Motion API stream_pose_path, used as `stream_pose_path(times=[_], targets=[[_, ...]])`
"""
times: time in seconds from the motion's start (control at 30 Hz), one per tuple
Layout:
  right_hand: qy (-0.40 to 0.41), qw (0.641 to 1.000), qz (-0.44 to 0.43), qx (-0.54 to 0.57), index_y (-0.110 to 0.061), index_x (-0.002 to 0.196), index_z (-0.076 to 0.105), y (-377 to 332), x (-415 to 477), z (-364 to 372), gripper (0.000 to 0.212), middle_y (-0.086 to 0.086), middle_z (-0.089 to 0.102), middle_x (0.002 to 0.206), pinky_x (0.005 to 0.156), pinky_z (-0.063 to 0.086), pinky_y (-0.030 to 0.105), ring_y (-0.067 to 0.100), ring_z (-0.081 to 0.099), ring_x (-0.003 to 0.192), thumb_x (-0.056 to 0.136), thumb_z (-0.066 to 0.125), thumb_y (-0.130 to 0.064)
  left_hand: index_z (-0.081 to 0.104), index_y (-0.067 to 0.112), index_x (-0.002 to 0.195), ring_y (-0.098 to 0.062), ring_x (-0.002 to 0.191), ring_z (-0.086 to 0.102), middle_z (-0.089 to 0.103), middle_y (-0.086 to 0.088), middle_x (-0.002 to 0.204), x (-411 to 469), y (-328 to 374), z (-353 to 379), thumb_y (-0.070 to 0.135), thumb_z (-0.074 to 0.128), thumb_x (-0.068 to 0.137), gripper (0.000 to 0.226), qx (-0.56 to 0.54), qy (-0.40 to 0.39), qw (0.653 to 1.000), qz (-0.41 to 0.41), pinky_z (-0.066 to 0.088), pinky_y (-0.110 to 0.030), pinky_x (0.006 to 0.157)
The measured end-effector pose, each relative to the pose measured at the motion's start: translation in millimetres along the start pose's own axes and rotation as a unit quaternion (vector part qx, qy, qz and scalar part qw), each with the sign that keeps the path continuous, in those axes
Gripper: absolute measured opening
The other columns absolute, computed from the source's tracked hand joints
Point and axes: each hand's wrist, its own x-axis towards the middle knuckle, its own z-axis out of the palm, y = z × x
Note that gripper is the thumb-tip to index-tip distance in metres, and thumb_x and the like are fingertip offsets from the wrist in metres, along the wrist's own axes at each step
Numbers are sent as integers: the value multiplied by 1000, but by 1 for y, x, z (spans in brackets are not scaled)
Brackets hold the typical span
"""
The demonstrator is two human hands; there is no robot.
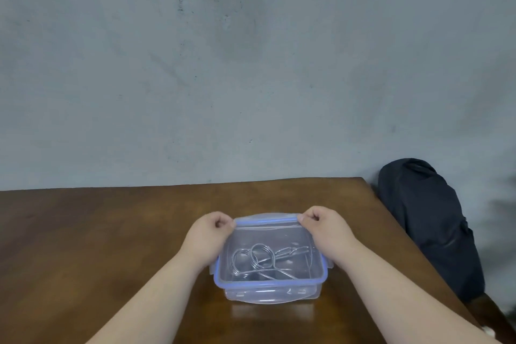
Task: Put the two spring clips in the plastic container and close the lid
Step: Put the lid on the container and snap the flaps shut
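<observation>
Plainly, both hands (208,234) (325,229) pinch unlabelled lid (265,222).

Plain bare room, likely a home or storage corner. Stained grey concrete wall (251,64) behind dark wooden table (111,232). Dark bag (427,220) slumped far right.

So count-wise: two metal spring clips (258,261), one clear plastic container (269,292), one blue-rimmed lid (265,223), two bare hands, one wooden table (111,232), one dark bag (430,226).
</observation>
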Motion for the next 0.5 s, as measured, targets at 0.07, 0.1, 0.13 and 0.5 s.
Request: stream_pose_path(times=[0.07, 0.1, 0.13, 0.5], targets=[[-2, 998, 6, -55, -21, 69, 58, 6, 6, 7, 36, 7, 70, 73, 60, 54, 40, 22, 62, 61, 100, 59, -39, 72, 27, 77, -17, 80, 69, 75, 3, 86, 0, -7, 6, 26, 67, 94, 18, 19, 10, 1000, -11, 49, -25, 65], [1, 996, 2, -85, -22, 69, 57, 7, 8, 9, 36, 2, 68, 74, 60, 51, 38, 20, 61, 63, 100, 58, -40, 72, 28, 77, -16, 80, 69, 75, 4, 84, 0, -8, 8, 26, 67, 95, 19, 23, 19, 999, -13, 48, -24, 63], [7, 994, -3, -113, -23, 70, 58, 8, 9, 10, 35, 0, 67, 78, 60, 48, 36, 19, 61, 66, 100, 56, -42, 71, 29, 77, -14, 80, 68, 75, 5, 84, 0, -7, 10, 26, 66, 96, 20, 27, 25, 999, -14, 47, -23, 62], [43, 988, 5, -148, -31, 81, 64, 16, 14, 14, 21, -6, 62, 100, 80, 60, 41, 14, 64, 78, 101, 58, -38, 75, 27, 84, -16, 81, 71, 75, 7, 85, 14, 0, 12, 27, 60, 98, 20, 68, 2, 997, -30, 47, -21, 55]])
